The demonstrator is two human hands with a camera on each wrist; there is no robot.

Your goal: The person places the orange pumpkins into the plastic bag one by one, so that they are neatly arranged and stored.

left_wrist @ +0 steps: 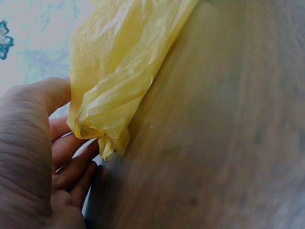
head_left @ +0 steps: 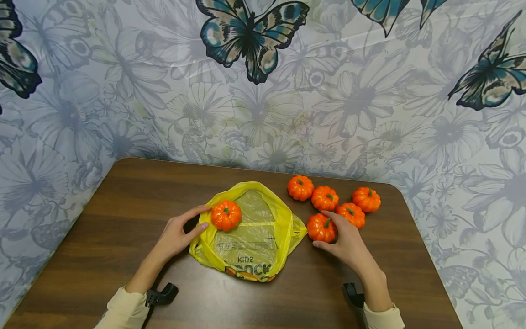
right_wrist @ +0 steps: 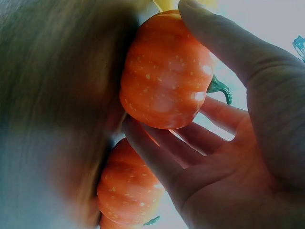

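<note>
Touches the left edge of a yellow bag (head_left: 284, 228) with the left hand (head_left: 176, 235), thumb and fingers apart, near one pumpkin (head_left: 226, 215) at its mouth. Grips another pumpkin (head_left: 320, 228) beside the bag with the right hand (head_left: 349, 243), fingers curved round, crowded by four more pumpkins (head_left: 350, 215) on the table (head_left: 135, 192).

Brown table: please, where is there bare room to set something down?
The brown table is bare between its left edge and the left hand, and between the yellow plastic bag and cream sleeves. Right of the bag is crowded: five mini pumpkins cluster by the right hand.
</note>
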